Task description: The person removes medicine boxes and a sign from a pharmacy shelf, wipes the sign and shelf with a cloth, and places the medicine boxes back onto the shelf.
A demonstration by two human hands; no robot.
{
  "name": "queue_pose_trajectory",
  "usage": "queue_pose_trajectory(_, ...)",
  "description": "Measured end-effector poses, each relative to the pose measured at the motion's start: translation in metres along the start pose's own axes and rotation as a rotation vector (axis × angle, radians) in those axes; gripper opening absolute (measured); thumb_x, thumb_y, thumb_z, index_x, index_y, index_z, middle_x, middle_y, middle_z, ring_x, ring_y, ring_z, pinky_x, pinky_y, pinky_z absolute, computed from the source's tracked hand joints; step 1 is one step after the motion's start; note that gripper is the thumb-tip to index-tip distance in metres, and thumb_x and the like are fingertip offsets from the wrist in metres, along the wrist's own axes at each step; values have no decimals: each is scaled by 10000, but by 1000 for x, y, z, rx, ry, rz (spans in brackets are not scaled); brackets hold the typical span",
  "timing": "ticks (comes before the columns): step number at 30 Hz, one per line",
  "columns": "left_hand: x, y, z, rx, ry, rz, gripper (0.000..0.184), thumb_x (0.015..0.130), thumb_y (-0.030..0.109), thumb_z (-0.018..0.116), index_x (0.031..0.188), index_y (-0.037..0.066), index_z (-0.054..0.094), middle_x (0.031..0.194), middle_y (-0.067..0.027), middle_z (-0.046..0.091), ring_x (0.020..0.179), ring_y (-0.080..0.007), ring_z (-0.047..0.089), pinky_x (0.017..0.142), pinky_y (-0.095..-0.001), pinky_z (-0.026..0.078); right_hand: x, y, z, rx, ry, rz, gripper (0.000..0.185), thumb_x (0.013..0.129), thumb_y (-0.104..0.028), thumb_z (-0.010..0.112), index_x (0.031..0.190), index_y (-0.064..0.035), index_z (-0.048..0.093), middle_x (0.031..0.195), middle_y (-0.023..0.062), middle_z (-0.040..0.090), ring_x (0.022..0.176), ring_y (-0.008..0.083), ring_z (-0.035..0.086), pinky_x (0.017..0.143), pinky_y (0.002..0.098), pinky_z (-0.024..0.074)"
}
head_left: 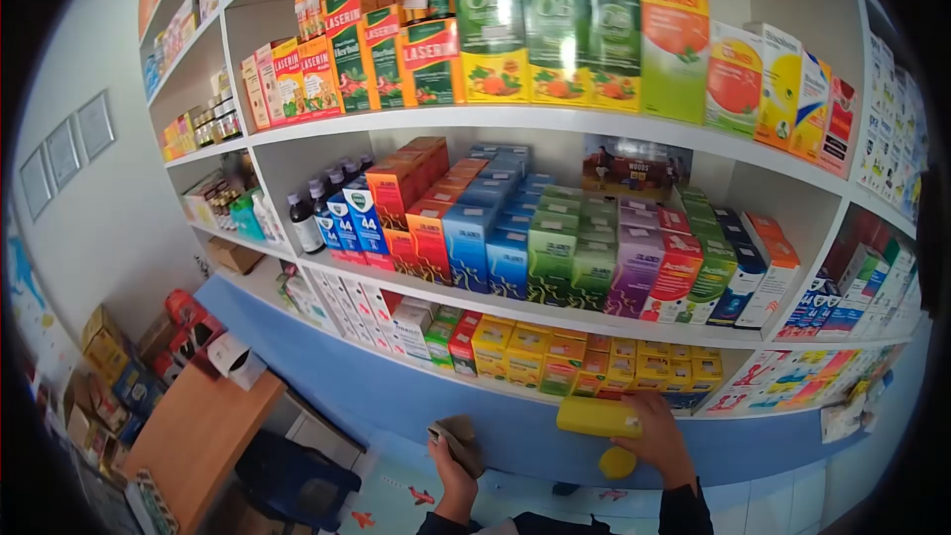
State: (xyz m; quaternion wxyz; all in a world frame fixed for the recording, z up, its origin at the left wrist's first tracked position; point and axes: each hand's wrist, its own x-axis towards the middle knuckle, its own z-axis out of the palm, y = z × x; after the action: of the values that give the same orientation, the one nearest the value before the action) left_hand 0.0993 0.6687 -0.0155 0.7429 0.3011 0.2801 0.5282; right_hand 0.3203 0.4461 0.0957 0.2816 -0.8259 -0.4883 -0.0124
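Note:
My right hand (659, 438) is closed around one end of a yellow box (597, 417), held in front of the blue panel below the lowest shelf. Just under that box shows a round yellow thing (617, 463); what bears it is unclear. Further left, my left hand (452, 471) grips a folded grey-brown cloth (462, 444). Above my right hand, a row of small yellow boxes (528, 352) stands on the lowest shelf (515, 391).
White shelves (555, 121) hold green OB boxes (491, 30), orange and blue boxes (468, 238) and dark bottles (305, 225). At lower left are a wooden desk (213, 426), a dark blue chair (295, 476) and stacked cartons (104, 347).

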Motion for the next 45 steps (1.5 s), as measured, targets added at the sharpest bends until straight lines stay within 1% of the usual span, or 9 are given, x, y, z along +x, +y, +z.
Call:
queue_pose_trajectory(14, 152, 100, -66, 349, -18, 289, 312, 922, 54, 422, 1231, 32, 390, 1162, -92, 475, 1045, -167, 477, 924, -290, 385, 99, -198, 89, 250, -35, -89, 624, 688, -411, 760, 1163, -70, 545, 1206, 148, 477, 1129, 327, 489, 925, 413, 437)
queue_pose_trajectory(28, 138, 164, -50, 106, -34, 308, 439, 939, 92, 380, 1363, 112, 268, 1314, -133, 410, 1153, -261, 473, 985, -376, 383, 137, -228, 141, 191, -80, -234, 697, 720, -476, 717, 1275, -118, 495, 1374, 167, 339, 1254, 371, 382, 1009, 454, 371)
queue_pose_trajectory(33, 110, 160, -24, 54, -147, 530, 482, 939, 170, 421, 1374, 110, 222, 1313, -173, 403, 1176, -314, 443, 1024, -437, 330, 111, -226, 134, 183, 318, -325, 748, 697, -450, 758, 1311, -145, 459, 1406, 202, 294, 1277, 409, 343, 1021, 514, 326)
queue_pose_trajectory(36, 87, 146, -16, 100, -412, 664, 454, 952, 292, 410, 1339, 88, 287, 1299, -179, 412, 1197, -320, 416, 1012, -484, 325, 93, -230, 132, 528, 476, -462, 764, 695, -388, 785, 1329, -151, 432, 1424, 221, 264, 1283, 402, 340, 1025, 497, 318)
queue_pose_trajectory(38, 84, 138, -21, 475, -1198, 727, 524, 888, 471, 467, 1240, 83, 480, 1270, -202, 405, 1155, -353, 420, 977, -495, 325, 74, -222, 142, 720, 511, -545, 757, 705, -339, 793, 1335, -149, 420, 1430, 227, 252, 1283, 387, 349, 1027, 472, 323)
queue_pose_trajectory(40, 76, 131, 0, 544, -1350, 726, 543, 875, 518, 452, 1181, 77, 534, 1256, -205, 411, 1147, -354, 415, 959, -496, 331, 44, -202, 166, 1375, -45, 21, 778, 727, -277, 774, 1355, -100, 351, 1352, 246, 370, 1180, 381, 464, 958, 482, 403)
queue_pose_trajectory(41, 71, 128, 11, 617, -1485, 743, 579, 861, 565, 436, 1122, 72, 587, 1241, -209, 417, 1139, -355, 411, 941, -498, 338, 38, -191, 162, 1375, -34, 33, 778, 727, -277, 774, 1355, -100, 351, 1352, 246, 370, 1180, 381, 464, 958, 482, 403)
queue_pose_trajectory(43, 79, 108, 9, 533, -1283, 1004, 642, 851, 583, 436, 1212, 57, 517, 1274, -198, 401, 1182, -356, 365, 951, -502, 331, 35, -177, 134, 650, 369, -473, 493, 755, -66, 651, 1223, -65, 493, 1188, 201, 536, 1011, 346, 568, 844, 442, 471)
queue_pose_trajectory(45, 91, 85, 6, 458, -657, 1369, 814, 805, 609, 514, 1369, 70, 281, 1376, -209, 295, 1273, -334, 305, 975, -496, 304, 20, -162, 109, 305, 637, -201, 370, 729, 30, 539, 1085, -63, 582, 1018, 167, 606, 896, 333, 589, 759, 417, 477)
